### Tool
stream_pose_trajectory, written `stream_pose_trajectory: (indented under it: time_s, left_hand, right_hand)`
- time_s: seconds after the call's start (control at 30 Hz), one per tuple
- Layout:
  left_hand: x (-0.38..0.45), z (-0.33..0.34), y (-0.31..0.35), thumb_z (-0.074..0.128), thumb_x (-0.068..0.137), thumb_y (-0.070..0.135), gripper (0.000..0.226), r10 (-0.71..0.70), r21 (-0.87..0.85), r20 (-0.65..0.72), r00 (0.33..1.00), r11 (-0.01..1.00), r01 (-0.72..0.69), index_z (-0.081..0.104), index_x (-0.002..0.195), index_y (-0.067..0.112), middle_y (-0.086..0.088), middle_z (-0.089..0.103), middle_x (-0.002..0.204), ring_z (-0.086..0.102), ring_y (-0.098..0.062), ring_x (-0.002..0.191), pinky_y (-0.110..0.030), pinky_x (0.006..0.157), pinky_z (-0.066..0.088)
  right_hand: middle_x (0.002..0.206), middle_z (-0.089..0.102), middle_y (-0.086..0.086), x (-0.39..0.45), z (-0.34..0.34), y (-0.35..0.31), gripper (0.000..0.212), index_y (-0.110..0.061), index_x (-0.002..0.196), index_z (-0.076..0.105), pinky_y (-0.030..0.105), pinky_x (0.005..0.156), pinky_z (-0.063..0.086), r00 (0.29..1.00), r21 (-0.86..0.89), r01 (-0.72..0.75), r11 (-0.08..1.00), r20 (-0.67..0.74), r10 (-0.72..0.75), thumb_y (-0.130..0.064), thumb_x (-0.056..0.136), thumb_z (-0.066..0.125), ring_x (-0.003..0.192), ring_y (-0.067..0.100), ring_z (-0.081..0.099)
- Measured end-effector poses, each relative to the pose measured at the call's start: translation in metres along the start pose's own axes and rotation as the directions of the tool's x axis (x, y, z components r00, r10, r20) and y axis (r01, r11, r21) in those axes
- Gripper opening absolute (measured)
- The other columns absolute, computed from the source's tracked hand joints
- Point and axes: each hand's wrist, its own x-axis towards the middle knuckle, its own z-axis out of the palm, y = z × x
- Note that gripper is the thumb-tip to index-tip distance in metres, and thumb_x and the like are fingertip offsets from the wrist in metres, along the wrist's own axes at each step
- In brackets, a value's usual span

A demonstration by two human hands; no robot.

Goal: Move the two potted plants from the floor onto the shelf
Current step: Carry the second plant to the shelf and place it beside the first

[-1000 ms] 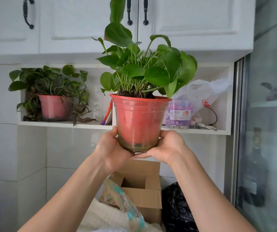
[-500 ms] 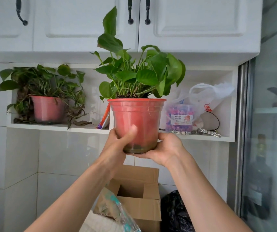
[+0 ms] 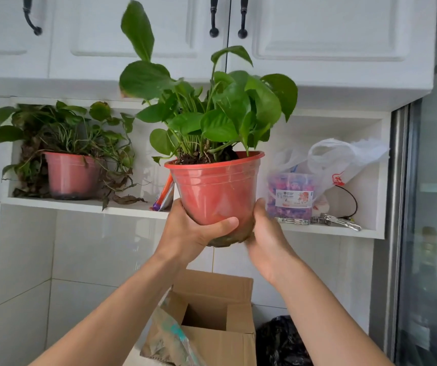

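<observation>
Red pot (image 3: 216,191) of soil and leaves, tilted, gripped low by your left hand (image 3: 191,231) and right hand (image 3: 266,233), just before the shelf (image 3: 85,206) edge; second pot (image 3: 71,175) sits on it, left of your fingers.

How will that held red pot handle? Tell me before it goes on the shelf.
The red pot looks like thin plastic, so it may flex under a tight grip. Tall leaves probably make it top-heavy and apt to tip. Both hands, left hand and right hand, cup its base.
</observation>
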Motion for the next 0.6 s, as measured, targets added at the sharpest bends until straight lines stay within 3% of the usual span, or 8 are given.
stream_pose_trajectory:
  time_s: [0.07,0.17,0.23,0.3,0.4,0.5,0.6]
  left_hand:
    - [0.006,-0.001,0.0,0.101,0.04,0.041,0.099,-0.001,0.002,0.001,1.0,1.0,0.001,0.054,0.125,0.02,-0.004,0.074,0.109,0.074,-0.026,0.096,-0.044,0.072,0.064]
    - [0.015,0.0,-0.002,0.101,0.034,0.046,0.109,0.005,0.042,-0.004,1.0,0.999,-0.005,0.05,0.128,0.02,0.0,0.073,0.112,0.073,-0.022,0.099,-0.042,0.074,0.064]
    - [0.022,0.004,-0.007,0.101,0.036,0.044,0.104,0.02,0.068,0.016,1.0,0.997,-0.021,0.053,0.126,0.022,0.006,0.074,0.107,0.073,-0.013,0.095,-0.032,0.072,0.064]
    - [0.029,0.008,-0.01,0.101,0.039,0.041,0.09,0.014,0.074,0.054,0.998,0.997,-0.018,0.056,0.117,0.029,0.013,0.075,0.098,0.073,-0.004,0.088,-0.022,0.066,0.061]
    - [0.043,0.014,-0.017,0.101,0.044,0.035,0.077,0.017,0.074,0.1,0.995,0.997,-0.025,0.056,0.108,0.037,0.018,0.075,0.095,0.073,-0.002,0.086,-0.021,0.064,0.06]
    - [0.057,0.019,-0.022,0.1,0.044,0.037,0.095,0.012,0.079,0.125,0.992,0.997,-0.022,0.053,0.125,0.023,0.007,0.073,0.108,0.072,-0.01,0.096,-0.03,0.075,0.063]
    - [0.072,0.02,-0.028,0.1,0.044,0.041,0.101,0.018,0.09,0.14,0.99,0.995,-0.031,0.049,0.129,0.022,0.007,0.071,0.112,0.071,-0.008,0.098,-0.025,0.075,0.062]
  right_hand:
    - [0.143,0.053,-0.016,0.001,-0.005,-0.002,0.05,-0.031,0.146,0.047,0.025,0.103,0.042,0.976,-0.259,0.205,0.944,-0.014,-0.215,-0.052,0.106,0.024,0.13,0.002,0.05]
    - [0.126,0.068,-0.021,0.008,-0.014,-0.005,0.041,-0.035,0.134,0.056,0.015,0.087,0.053,0.938,-0.27,0.347,0.898,0.114,-0.327,-0.054,0.102,0.038,0.116,-0.004,0.062]
    - [0.12,0.072,-0.02,0.013,-0.017,-0.01,0.049,-0.032,0.132,0.057,0.018,0.085,0.055,0.938,-0.245,0.343,0.907,0.133,-0.318,-0.058,0.093,0.048,0.11,-0.003,0.066]
    - [0.123,0.071,-0.016,0.019,-0.022,-0.012,0.057,-0.03,0.134,0.057,0.026,0.094,0.054,0.938,-0.252,0.341,0.906,0.162,-0.307,-0.061,0.086,0.058,0.114,0.002,0.066]
    - [0.126,0.07,-0.009,0.029,-0.03,-0.014,0.076,-0.028,0.135,0.056,0.038,0.101,0.052,0.944,-0.324,0.326,0.888,0.166,-0.286,-0.065,0.07,0.075,0.117,0.01,0.066]
    - [0.124,0.072,-0.006,0.042,-0.033,-0.015,0.083,-0.025,0.134,0.057,0.039,0.099,0.054,0.945,-0.361,0.326,0.874,0.122,-0.302,-0.06,0.062,0.081,0.115,0.012,0.067]
    - [0.123,0.071,-0.005,0.057,-0.032,-0.016,0.077,-0.023,0.133,0.057,0.037,0.097,0.055,0.945,-0.4,0.324,0.857,0.093,-0.314,-0.055,0.067,0.08,0.113,0.013,0.067]
